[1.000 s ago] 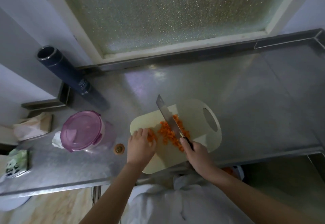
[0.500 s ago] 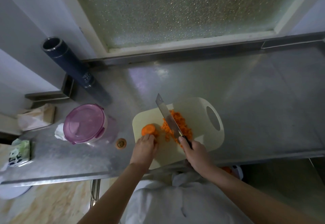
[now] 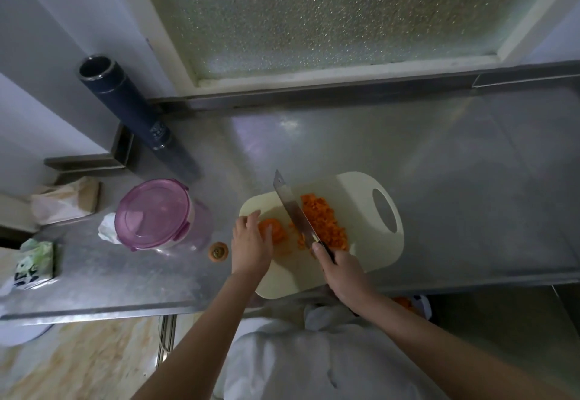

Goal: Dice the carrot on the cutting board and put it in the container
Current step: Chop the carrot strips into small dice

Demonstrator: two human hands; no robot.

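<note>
Head view, mid-task. Dicing looks mostly done: a heap of diced carrot (image 3: 323, 224) lies right of centre on the cutting board (image 3: 357, 198), with a few loose bits near the blade. One uncut carrot stub (image 3: 275, 231) sits on the left part of the board, just left of the knife (image 3: 292, 208). Left hand (image 3: 251, 242) curls its fingers over the stub and holds it down. Right hand (image 3: 342, 271) is wrapped round the knife handle. Left to do: chop the stub, then move everything to the container (image 3: 157, 214), which stands at centre left with its purple lid on. Stub is short and blurred. Its long axis probably runs left to right, cut face toward the blade. Knife tip points to the upper left.
</note>
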